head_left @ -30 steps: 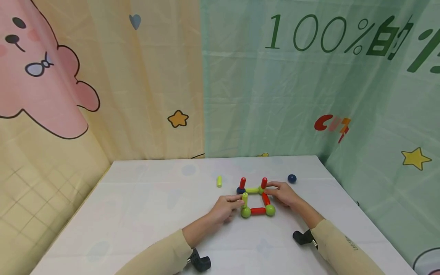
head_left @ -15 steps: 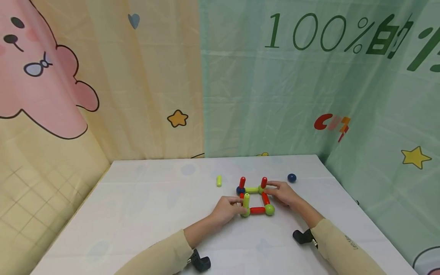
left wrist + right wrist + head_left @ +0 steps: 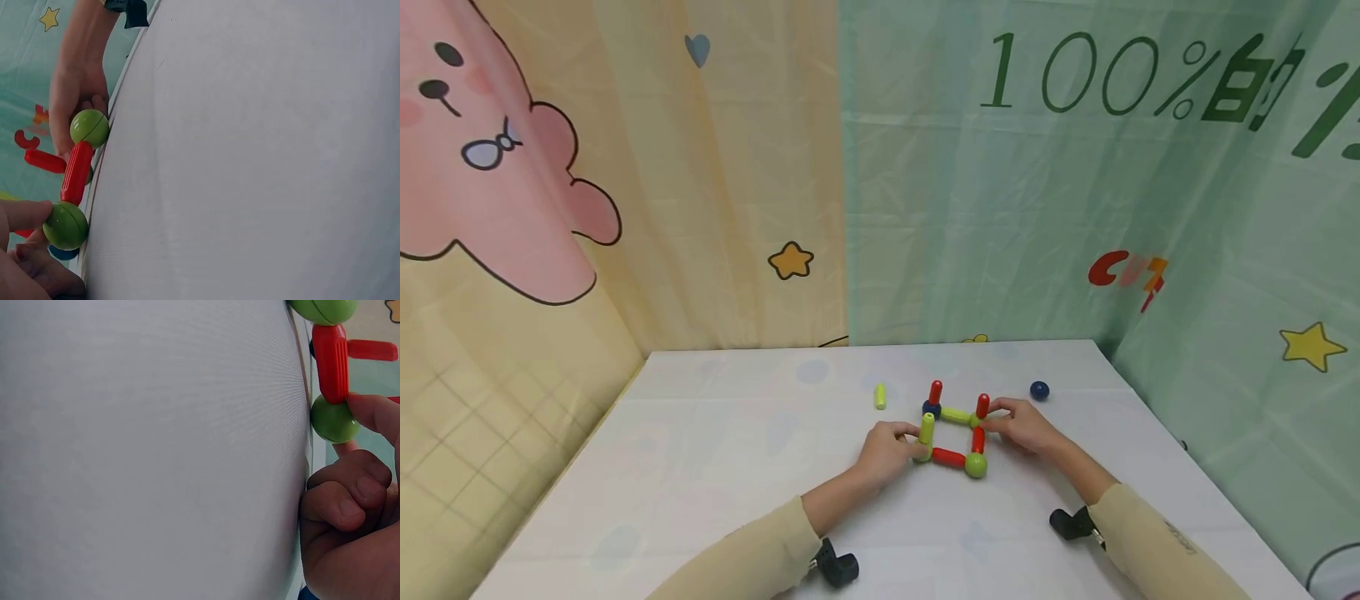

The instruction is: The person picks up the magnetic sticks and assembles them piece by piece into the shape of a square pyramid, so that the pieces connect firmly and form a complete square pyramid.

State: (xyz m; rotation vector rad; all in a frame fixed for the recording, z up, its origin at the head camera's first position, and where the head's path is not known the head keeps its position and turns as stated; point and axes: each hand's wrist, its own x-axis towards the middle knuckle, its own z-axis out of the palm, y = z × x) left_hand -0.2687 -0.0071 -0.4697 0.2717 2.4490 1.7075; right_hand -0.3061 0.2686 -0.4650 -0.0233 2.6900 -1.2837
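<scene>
A square of rods and balls from a magnetic building set lies on the table. My left hand (image 3: 887, 454) pinches its near-left green ball (image 3: 65, 226), from which a yellow-green rod (image 3: 927, 428) stands up. At the far-right corner, my right hand (image 3: 1021, 427) holds another green ball (image 3: 335, 420) between thumb and finger, below an upright red rod (image 3: 982, 406). A green ball (image 3: 976, 465) forms the near-right corner, joined by a red rod (image 3: 948, 457) to the left one. The far-left corner is a dark blue ball (image 3: 932, 409) bearing an upright red rod (image 3: 936, 392).
A loose yellow-green rod (image 3: 880, 396) lies left of the square on the white-covered table (image 3: 737, 450). Behind the right hand is a loose dark blue ball (image 3: 1039, 391). Printed curtains (image 3: 737, 167) hang behind the table and along its sides.
The square has turned clockwise as seen from above. Its near-left corner moved left and away, its near-right corner left and nearer. The left hand first moved onto the near-left ball.
</scene>
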